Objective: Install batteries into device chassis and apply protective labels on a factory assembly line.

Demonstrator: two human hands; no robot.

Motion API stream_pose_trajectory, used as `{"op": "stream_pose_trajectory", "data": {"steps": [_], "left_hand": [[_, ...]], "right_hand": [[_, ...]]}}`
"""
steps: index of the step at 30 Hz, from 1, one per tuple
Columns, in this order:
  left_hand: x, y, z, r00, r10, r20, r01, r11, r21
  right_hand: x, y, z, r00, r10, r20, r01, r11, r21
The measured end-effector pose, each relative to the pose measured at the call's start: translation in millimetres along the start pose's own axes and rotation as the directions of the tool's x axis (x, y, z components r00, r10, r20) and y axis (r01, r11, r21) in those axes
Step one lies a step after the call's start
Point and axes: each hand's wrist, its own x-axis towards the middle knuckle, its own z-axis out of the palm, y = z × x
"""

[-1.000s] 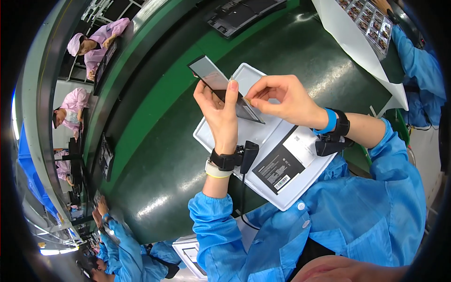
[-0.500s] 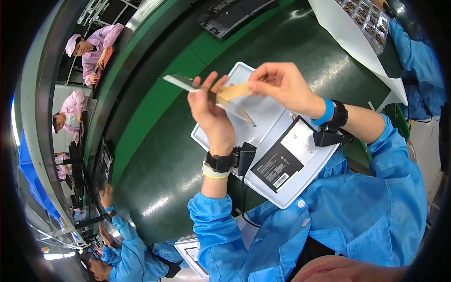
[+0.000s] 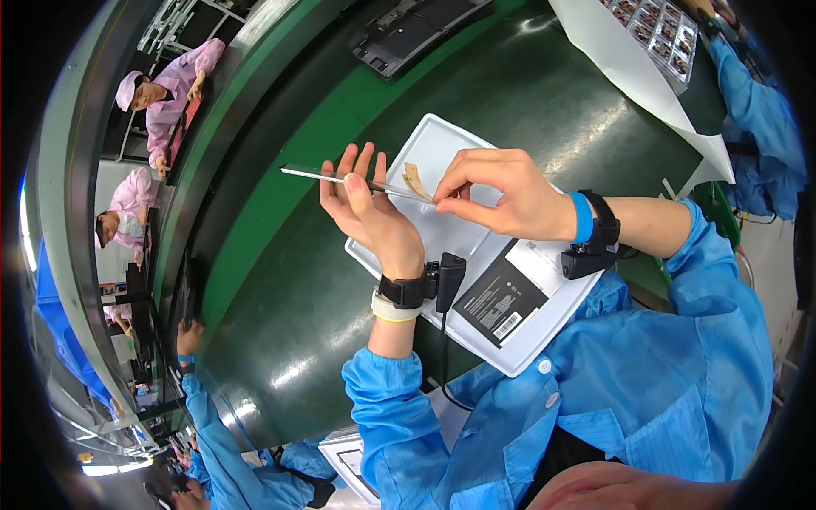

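A thin flat panel [image 3: 393, 189] with a pale shiny edge is tilted nearly edge-on above the tray. My left hand [image 3: 378, 221] grips it from below, the thumb on the near edge and the fingers raised behind it. With thumb and fingertips together, my right hand [image 3: 510, 194] pinches the panel's right end. A tan curled strip [image 3: 414, 180] stands up from the panel beside my right fingertips. Beneath is a white plastic tray [image 3: 442, 129]. In its near part lies a flat black-and-white labelled battery pack [image 3: 501, 297], partly covered by my right wrist gear.
A dark green work surface [image 3: 293, 340] surrounds the tray. A black laptop-like chassis [image 3: 416, 34] lies at the far side on a green belt. White sheeting [image 3: 629, 76] and a clear tray of small parts [image 3: 663, 34] are at far right. Co-workers sit left and right.
My right hand has moved down and left to the panel's end, away from the strip it held up. The panel has turned closer to edge-on, and the strip now curls freely.
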Motion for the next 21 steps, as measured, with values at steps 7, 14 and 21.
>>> {"op": "stream_pose_trajectory", "data": {"steps": [7,14,21], "left_hand": [[-3.6,3.4,-3.3,0.998,-0.063,0.004,0.063,0.99,-0.126],[1.9,54.7,-4.1,0.992,-0.053,0.116,0.099,0.893,-0.438],[-1.6,83.3,-3.5,0.999,-0.023,0.039,0.033,0.965,-0.26]], "right_hand": [[1.3,-9.2,0.1,0.999,-0.003,0.051,0.005,0.999,-0.038],[12.9,-29.2,-58.5,0.966,-0.094,-0.241,0.044,0.978,-0.204],[-67.2,-104.6,-178.4,0.969,-0.072,-0.237,-0.075,0.828,-0.556]]}}
